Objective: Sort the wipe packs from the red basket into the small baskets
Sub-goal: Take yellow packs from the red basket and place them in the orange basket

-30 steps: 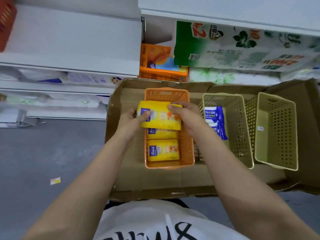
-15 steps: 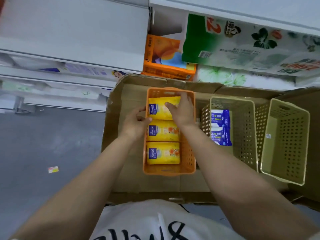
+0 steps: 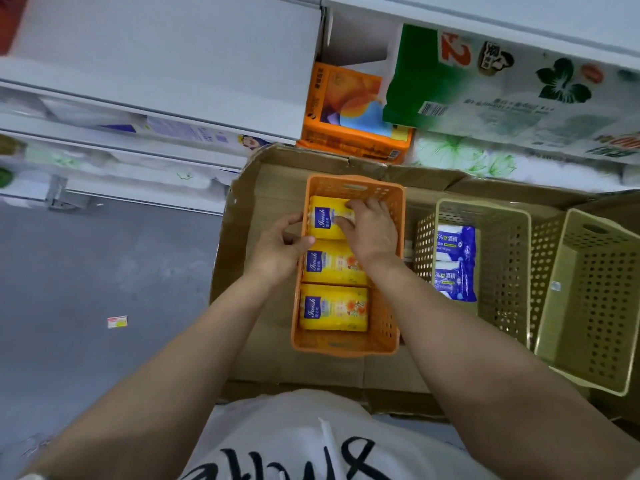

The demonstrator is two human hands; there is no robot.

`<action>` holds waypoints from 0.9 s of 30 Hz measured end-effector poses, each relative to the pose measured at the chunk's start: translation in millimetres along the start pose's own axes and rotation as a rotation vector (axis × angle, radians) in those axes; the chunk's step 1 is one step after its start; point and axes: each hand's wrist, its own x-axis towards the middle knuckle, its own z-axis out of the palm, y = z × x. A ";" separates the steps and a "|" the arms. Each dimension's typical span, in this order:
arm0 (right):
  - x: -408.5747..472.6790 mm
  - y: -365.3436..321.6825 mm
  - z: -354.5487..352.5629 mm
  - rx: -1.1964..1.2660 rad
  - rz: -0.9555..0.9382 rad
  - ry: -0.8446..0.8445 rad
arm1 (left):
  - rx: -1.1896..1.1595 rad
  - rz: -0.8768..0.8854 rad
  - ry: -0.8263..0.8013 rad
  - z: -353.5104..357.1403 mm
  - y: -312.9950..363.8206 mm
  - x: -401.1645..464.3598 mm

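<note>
Right hand (image 3: 372, 233) lies flat-fingered on the far yellow wipe pack (image 3: 325, 218), at 12 o'clock in the orange basket (image 3: 346, 344), likely seating it in line with two nearer packs. Left hand (image 3: 280, 249) curls over the basket's 9 o'clock wall, apparently steadying it.

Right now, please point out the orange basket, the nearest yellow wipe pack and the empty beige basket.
orange basket (image 3: 346, 344): head view, on its near wall.
nearest yellow wipe pack (image 3: 334, 308): head view, on its top face.
empty beige basket (image 3: 550, 282): head view, on its left wall.

Three yellow packs (image 3: 333, 271) in orange basket (image 3: 349, 346)
</note>
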 end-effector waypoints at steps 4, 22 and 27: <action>-6.6 3.9 -1.7 0.075 -0.090 -0.119 | -0.043 -0.006 -0.043 -1.7 -4.5 -6.0; -1.0 -1.1 -27.7 -0.036 -0.052 -0.180 | -0.043 -0.044 0.002 15.0 11.6 -21.0; -0.9 -13.8 -76.3 -0.120 -0.099 -0.157 | 0.174 0.044 0.104 -10.3 28.1 -36.6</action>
